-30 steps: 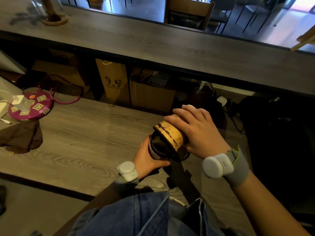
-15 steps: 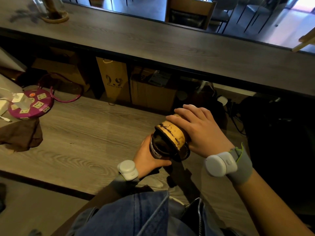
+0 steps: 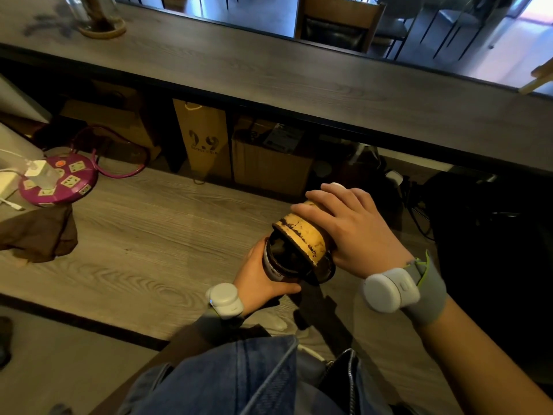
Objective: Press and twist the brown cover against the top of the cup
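The scene is dim and warm-toned; daylight enters from the upper right corner, where the floor glares pale pink and blue; the raised counter (image 3: 269,73) catches a soft sheen; the recess beneath it falls into near-black shadow; the hands cast a hard dark shadow toward the viewer on the desk (image 3: 143,235); straight edges bow from wide-angle distortion; the far chairs look soft and slightly blurred.
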